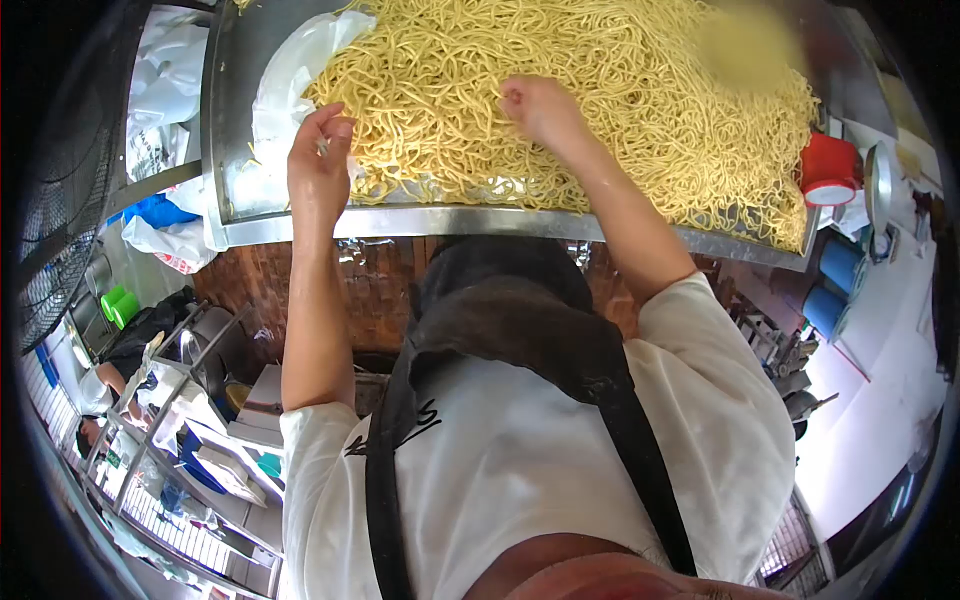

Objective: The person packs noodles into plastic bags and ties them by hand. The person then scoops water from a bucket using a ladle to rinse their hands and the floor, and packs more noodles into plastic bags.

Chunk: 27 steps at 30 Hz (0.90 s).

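A thick spread of yellow noodles point(430, 120) covers most of a metal tray point(400, 220) in front of me. My left hand point(320, 165) is over the tray's left side, beside the noodles and a white plastic bag point(280, 90). Its fingers are bent but apart; a small whitish spot shows between them, too small to name. Above the middle of the noodles is my right hand point(548, 115), with its fingers curled in. Whatever lies inside those fingers, if anything, is hidden.
A red container point(830, 170) stands by the tray's right end, with blue stools point(832, 285) below. Left of the tray are more plastic bags point(165, 85) and a mesh fan guard point(60, 210). A metal rack point(150, 430) and another person point(100, 390) are at lower left.
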Each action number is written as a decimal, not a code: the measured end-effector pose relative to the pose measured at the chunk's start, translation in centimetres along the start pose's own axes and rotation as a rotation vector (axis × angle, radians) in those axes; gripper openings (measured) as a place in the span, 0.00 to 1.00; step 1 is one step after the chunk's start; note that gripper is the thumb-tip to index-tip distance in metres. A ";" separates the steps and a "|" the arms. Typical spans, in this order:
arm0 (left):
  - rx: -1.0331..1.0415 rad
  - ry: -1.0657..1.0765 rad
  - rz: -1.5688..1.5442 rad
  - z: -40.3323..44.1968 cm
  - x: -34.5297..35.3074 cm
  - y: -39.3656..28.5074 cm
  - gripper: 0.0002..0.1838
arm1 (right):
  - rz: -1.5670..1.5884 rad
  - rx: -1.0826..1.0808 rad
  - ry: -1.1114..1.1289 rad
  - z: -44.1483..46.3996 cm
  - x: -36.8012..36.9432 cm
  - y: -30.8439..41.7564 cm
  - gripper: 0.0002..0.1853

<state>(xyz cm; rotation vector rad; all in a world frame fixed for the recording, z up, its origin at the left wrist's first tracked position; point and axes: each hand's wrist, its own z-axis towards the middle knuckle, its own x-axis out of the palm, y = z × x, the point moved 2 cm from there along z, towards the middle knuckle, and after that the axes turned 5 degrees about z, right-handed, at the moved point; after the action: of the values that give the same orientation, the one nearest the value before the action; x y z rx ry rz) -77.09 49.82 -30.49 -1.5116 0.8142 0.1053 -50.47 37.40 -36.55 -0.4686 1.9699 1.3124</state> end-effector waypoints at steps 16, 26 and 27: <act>0.452 0.275 0.038 -1.0 9.8 -3.9 0.36 | 0.395 -0.176 0.254 -4.9 -5.8 4.0 0.12; 0.074 0.511 0.172 0.7 8.0 -0.2 0.18 | 0.636 0.028 -0.281 -8.4 -15.7 1.9 0.15; 0.058 0.448 0.190 0.4 7.4 1.5 0.19 | 0.624 0.086 -0.385 -9.4 -17.6 1.9 0.15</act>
<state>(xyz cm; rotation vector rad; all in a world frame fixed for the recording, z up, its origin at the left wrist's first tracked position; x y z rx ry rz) -72.28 47.26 -35.74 -1.4184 1.3072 -0.1215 -43.13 28.22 -20.36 0.4557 1.8877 1.5302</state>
